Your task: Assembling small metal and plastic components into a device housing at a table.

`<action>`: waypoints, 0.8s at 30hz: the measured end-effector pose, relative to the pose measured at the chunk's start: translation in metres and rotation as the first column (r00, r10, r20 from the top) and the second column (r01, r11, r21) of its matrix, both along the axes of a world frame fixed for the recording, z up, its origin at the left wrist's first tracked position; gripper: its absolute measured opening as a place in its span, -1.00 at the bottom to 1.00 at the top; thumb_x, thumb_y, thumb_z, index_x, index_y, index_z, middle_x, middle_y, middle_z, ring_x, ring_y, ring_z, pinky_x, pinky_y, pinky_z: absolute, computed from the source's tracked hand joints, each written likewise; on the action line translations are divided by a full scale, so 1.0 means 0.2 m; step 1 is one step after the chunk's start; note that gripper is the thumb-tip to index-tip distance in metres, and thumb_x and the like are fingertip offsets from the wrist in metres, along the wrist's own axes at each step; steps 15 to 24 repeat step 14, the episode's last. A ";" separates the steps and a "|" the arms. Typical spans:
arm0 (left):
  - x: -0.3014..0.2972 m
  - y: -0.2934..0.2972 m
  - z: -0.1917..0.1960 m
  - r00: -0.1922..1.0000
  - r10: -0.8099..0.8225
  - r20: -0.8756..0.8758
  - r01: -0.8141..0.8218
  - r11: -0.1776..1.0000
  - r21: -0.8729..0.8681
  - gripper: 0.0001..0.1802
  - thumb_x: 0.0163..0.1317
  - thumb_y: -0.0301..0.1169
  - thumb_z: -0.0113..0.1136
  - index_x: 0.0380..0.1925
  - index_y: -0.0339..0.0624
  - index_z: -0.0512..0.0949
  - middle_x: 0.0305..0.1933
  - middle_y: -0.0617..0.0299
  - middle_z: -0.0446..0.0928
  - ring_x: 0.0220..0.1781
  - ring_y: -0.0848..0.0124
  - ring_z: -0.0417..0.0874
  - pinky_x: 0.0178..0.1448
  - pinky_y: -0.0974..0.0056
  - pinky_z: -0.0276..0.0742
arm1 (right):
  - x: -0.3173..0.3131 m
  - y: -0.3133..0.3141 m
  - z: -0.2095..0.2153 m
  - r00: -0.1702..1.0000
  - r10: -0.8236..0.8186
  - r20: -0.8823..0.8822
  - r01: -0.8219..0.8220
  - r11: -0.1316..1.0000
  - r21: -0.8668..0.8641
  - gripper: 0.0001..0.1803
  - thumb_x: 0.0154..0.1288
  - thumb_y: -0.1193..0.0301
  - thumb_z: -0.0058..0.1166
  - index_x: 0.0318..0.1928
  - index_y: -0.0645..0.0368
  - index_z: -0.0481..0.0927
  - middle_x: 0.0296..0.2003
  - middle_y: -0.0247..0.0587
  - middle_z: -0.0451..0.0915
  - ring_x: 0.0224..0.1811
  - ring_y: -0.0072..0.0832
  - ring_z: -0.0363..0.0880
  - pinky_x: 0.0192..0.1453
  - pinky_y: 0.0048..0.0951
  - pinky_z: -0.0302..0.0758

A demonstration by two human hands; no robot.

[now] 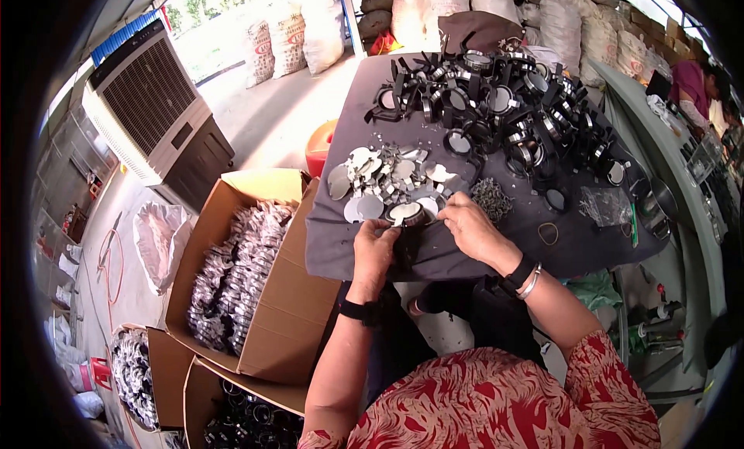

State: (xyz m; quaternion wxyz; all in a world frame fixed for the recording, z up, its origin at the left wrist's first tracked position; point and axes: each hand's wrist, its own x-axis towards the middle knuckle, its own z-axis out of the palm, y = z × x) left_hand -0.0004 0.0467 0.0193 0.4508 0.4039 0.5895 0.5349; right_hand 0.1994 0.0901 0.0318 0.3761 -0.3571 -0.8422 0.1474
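Note:
Near the table's front edge, my left hand (373, 251) has thumb and fingers closed on the near left side of a round black-rimmed part (405, 213) with a pale disc in its face. My right hand (474, 227) is closed in a pinch at the part's right side; whatever its fingertips hold is too small to make out. Just beyond the part lies a heap of silvery-white flat discs with tabs (387, 172). To the right of it is a small pile of dark screws or similar tiny pieces (490, 198).
Many black ring-shaped parts with arms (496, 100) cover the table's far side. A rubber band (548, 233), a clear plastic bag (605, 207) and a green pen-like stick (635, 225) lie at right. Cardboard boxes (280, 294) of parts stand left, near an air cooler (151, 100).

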 end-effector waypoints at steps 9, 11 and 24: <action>0.00 -0.02 -0.02 0.959 -0.039 0.281 0.030 0.999 0.036 -0.97 0.14 -0.54 0.16 -0.45 -0.19 0.52 -0.53 0.36 0.50 -0.59 0.61 0.43 -0.53 0.51 0.32 | 0.11 -0.14 0.13 0.987 -0.057 0.151 0.022 0.973 0.228 -0.89 0.00 0.52 0.19 -0.37 0.14 0.66 -0.47 -0.27 0.43 -0.32 -0.31 0.46 -0.30 -0.33 0.41; -0.01 -0.03 -0.01 0.939 -0.048 0.340 0.030 0.998 0.059 -0.96 0.11 -0.59 0.16 -0.45 -0.22 0.53 -0.52 0.34 0.51 -0.55 0.61 0.43 -0.48 0.51 0.32 | 0.10 -0.15 0.15 0.999 -0.041 0.028 0.039 0.996 0.079 -0.85 0.00 0.50 0.21 -0.33 0.11 0.66 -0.48 -0.30 0.48 -0.31 -0.36 0.51 -0.33 -0.37 0.45; -0.03 -0.02 0.00 0.950 -0.120 0.287 0.125 0.992 0.003 -0.97 0.12 -0.57 0.18 -0.43 -0.21 0.55 -0.45 0.31 0.56 -0.46 0.56 0.50 -0.40 0.48 0.40 | 0.07 -0.17 0.18 0.994 -0.055 -0.094 0.027 0.960 -0.280 -0.86 0.05 0.50 0.20 -0.31 0.14 0.64 -0.32 -0.27 0.59 -0.16 -0.42 0.57 -0.21 -0.43 0.49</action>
